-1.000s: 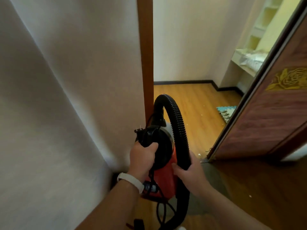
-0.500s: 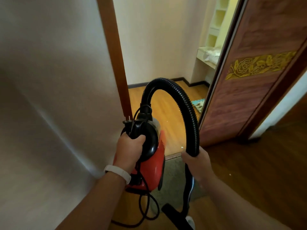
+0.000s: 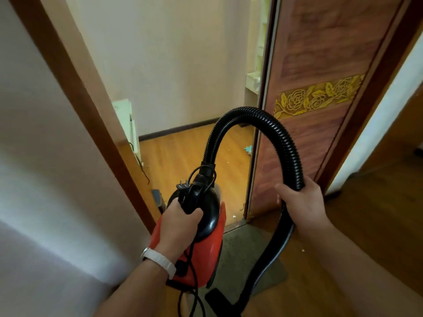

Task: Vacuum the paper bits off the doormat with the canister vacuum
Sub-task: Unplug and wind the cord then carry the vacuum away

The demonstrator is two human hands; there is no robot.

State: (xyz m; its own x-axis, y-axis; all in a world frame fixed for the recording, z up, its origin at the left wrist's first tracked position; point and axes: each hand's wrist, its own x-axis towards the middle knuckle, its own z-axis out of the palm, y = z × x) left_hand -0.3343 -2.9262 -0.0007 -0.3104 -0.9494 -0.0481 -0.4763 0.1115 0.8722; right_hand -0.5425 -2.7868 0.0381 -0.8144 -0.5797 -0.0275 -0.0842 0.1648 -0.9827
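At the doorway, in the head view, the canister vacuum (image 3: 206, 255) is held over the grey doormat (image 3: 240, 248). It has a glossy red body with a black domed top and handle, and its cord and plug (image 3: 183, 184) are bunched at the handle. The left hand (image 3: 179, 223) is wrapped tight round that handle. A black ribbed hose (image 3: 286, 138) arches up from the top and down into the right hand (image 3: 304, 202), which clasps it. A white paper bit (image 3: 234, 216) lies just beyond the mat's far edge, near the carved wooden door (image 3: 320, 65).

One canister vacuum (image 3: 211, 252), one hose (image 3: 287, 145), one doormat (image 3: 242, 250), two hands (image 3: 180, 221) (image 3: 304, 203), one wristband (image 3: 160, 261), one door (image 3: 320, 65)
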